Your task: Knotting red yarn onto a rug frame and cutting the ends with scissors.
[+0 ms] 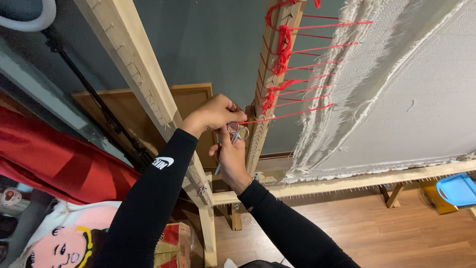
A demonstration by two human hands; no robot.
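My left hand (215, 113) pinches the free end of a red cord (292, 115) beside the upright wooden bar (267, 79) of a frame. The cord runs taut to the right, to the frayed edge of a white cloth (396, 94). Just below, my right hand (232, 158) holds small silver scissors (238, 132) with fingers in the loops, their tips close to the cord next to my left fingers. Several more red cords lace the cloth to the bar higher up. Both arms wear black sleeves.
A slanted wooden beam (144, 84) crosses behind my left arm, and a lower frame rail (357, 181) runs right. A black pole (94, 94), red fabric (54, 164), a cardboard box (171, 245), a brown board (191, 101) and a blue plastic item (458, 188) surround the frame on the wooden floor.
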